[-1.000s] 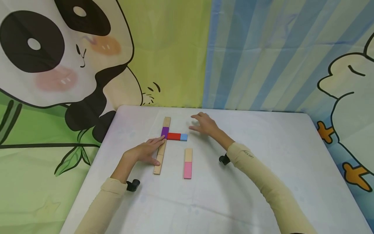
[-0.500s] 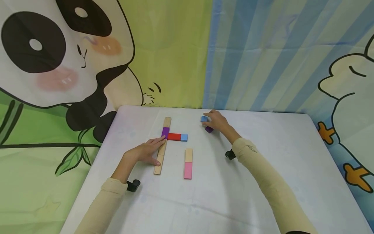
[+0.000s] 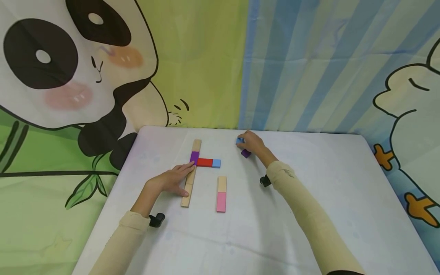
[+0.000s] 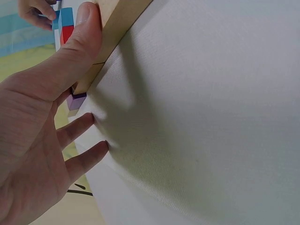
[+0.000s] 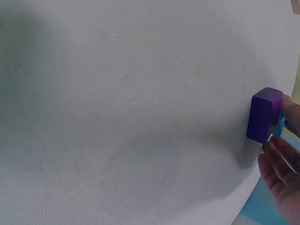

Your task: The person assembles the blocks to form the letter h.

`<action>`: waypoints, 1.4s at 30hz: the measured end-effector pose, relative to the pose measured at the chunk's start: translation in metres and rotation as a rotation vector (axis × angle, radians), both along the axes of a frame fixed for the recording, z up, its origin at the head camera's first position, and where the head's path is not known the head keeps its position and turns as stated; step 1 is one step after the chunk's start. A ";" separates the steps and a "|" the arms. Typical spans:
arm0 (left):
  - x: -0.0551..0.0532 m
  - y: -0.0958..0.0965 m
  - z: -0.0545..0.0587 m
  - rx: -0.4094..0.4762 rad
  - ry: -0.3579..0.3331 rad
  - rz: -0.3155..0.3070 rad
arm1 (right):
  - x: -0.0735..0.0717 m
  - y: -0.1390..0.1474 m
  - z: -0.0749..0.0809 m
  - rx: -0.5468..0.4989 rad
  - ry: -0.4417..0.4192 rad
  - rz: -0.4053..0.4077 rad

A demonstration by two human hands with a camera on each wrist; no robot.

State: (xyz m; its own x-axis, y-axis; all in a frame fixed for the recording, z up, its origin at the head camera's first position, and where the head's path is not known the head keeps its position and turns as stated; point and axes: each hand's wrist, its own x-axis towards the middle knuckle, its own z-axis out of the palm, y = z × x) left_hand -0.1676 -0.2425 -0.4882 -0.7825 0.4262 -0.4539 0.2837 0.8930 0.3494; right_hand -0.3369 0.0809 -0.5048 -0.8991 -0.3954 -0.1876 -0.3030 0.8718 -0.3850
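My left hand (image 3: 172, 179) lies spread along a column of blocks, fingertips by the purple block (image 3: 194, 157) and thumb on the lower plain wood block (image 3: 185, 200). In the left wrist view the thumb of that left hand (image 4: 47, 98) rests against the wood, fingers extended. A red block (image 3: 205, 162) and a light blue block (image 3: 216, 163) run rightward from the column. Near the table's far edge my right hand (image 3: 253, 143) pinches another blue block (image 3: 239, 141) between thumb and fingers. A second purple block (image 5: 264, 115) sits just in front of it, close to the fingers.
A pink block (image 3: 221, 202) and a plain wood block (image 3: 222, 184) lie end to end between the hands. Another wood block (image 3: 196, 145) tops the column. The white table (image 3: 309, 183) ends at a printed cloth backdrop (image 3: 292, 76).
My right hand has moved right and back to the blue block and now pinches it; both it and the second purple block were hidden a second ago. The left hand stays put.
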 end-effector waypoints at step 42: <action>0.000 0.001 0.000 -0.011 0.007 -0.004 | 0.072 -0.028 0.000 -0.157 0.105 0.334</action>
